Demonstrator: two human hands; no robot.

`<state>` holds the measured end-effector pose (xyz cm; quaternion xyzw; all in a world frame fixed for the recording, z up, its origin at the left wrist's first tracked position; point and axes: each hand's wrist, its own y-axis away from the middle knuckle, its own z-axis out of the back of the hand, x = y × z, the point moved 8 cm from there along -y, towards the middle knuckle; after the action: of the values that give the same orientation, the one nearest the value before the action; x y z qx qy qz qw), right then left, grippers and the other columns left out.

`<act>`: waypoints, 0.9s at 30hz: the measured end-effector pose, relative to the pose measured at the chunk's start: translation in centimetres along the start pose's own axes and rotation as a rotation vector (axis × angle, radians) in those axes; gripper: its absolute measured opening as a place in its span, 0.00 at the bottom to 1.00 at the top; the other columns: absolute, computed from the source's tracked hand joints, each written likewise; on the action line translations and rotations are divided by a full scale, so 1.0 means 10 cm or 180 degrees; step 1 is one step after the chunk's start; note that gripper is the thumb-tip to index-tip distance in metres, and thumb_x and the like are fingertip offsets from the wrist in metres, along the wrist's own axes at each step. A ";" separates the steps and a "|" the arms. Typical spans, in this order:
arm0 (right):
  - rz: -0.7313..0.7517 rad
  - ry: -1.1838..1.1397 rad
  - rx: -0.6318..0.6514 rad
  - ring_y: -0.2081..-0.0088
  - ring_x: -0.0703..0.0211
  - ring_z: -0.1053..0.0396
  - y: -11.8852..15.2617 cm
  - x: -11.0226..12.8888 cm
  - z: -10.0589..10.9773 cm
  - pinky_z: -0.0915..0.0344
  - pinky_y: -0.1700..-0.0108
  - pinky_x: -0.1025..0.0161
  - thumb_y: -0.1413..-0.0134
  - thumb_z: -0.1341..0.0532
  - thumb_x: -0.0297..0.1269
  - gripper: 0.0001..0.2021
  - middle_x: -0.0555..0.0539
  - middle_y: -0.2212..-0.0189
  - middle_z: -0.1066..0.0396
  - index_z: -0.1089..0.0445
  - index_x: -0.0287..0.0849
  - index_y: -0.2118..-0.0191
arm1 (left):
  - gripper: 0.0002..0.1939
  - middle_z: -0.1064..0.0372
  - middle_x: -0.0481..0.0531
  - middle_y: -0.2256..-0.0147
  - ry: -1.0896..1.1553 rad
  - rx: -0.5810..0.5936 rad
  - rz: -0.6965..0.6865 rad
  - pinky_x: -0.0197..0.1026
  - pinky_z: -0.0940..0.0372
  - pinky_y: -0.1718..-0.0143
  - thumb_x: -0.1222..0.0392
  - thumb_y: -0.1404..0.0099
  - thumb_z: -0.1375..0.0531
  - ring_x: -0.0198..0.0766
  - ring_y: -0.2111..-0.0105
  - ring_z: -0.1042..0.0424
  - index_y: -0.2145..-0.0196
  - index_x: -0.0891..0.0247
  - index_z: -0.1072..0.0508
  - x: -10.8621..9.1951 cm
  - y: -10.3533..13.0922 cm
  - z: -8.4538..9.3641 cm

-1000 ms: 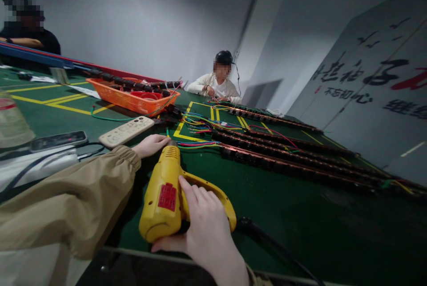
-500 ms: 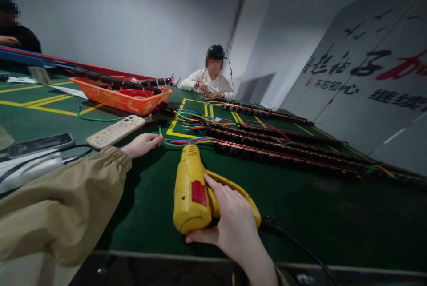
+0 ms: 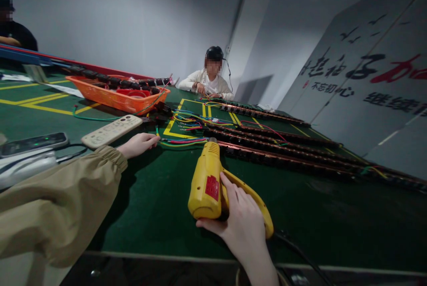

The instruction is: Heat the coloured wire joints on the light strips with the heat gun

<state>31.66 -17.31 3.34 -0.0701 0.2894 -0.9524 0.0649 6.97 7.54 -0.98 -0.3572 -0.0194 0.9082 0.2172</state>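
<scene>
1. The right hand [image 3: 242, 226] grips the yellow power screwdriver [image 3: 207, 179], nose toward the terminal strips [image 3: 276, 155] just beyond.
2. The left hand [image 3: 137, 143] pinches loose wires [image 3: 182, 141].
3. Risk: the bit could snag those wires.
4. The counter [image 3: 156, 206] edge lies close under the right hand; bare room lies between the hands.
</scene>
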 end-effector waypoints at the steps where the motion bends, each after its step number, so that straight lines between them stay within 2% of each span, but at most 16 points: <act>1: 0.0001 0.0002 -0.0031 0.59 0.48 0.32 0.00 0.00 0.00 0.37 0.58 0.54 0.65 0.46 0.74 0.52 0.40 0.57 0.31 0.45 0.38 0.40 | 0.27 0.35 0.48 0.78 0.0006 0.0010 0.0008 0.37 0.44 0.74 0.36 0.40 0.54 0.36 0.77 0.36 0.78 0.62 0.33 0.00 -0.01 0.00; 11: -0.0041 0.0106 -0.0185 0.60 0.48 0.32 0.01 0.07 -0.04 0.36 0.59 0.54 0.67 0.44 0.73 0.53 0.42 0.58 0.30 0.47 0.39 0.39 | 0.27 0.35 0.48 0.79 -0.0047 -0.0026 0.0072 0.36 0.44 0.74 0.36 0.40 0.54 0.35 0.78 0.37 0.77 0.62 0.32 0.05 -0.02 -0.01; 16: -0.0089 0.0022 -0.0038 0.59 0.47 0.33 -0.01 0.11 -0.06 0.36 0.57 0.53 0.68 0.42 0.72 0.53 0.41 0.57 0.31 0.47 0.38 0.40 | 0.28 0.35 0.48 0.79 -0.0074 -0.0035 0.0053 0.36 0.44 0.74 0.36 0.39 0.55 0.35 0.78 0.36 0.77 0.62 0.32 0.03 -0.02 -0.01; 21: 0.0011 -0.0192 0.0097 0.58 0.46 0.32 -0.04 0.26 -0.07 0.36 0.56 0.53 0.71 0.39 0.71 0.54 0.40 0.56 0.31 0.45 0.38 0.40 | 0.28 0.36 0.48 0.80 -0.0114 -0.0040 0.0126 0.36 0.45 0.75 0.36 0.40 0.55 0.35 0.78 0.37 0.77 0.62 0.31 0.02 -0.02 0.00; 27: 0.0081 -0.0434 0.0159 0.59 0.46 0.32 -0.07 0.48 -0.10 0.36 0.56 0.51 0.73 0.41 0.73 0.55 0.40 0.57 0.31 0.44 0.38 0.41 | 0.28 0.36 0.47 0.80 -0.0071 -0.0076 0.0082 0.36 0.45 0.75 0.36 0.40 0.55 0.35 0.78 0.37 0.76 0.62 0.31 0.01 -0.01 0.00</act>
<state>26.72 -16.92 3.36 -0.1294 0.2613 -0.9515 0.0982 6.90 7.67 -1.00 -0.3499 -0.0281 0.9146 0.2009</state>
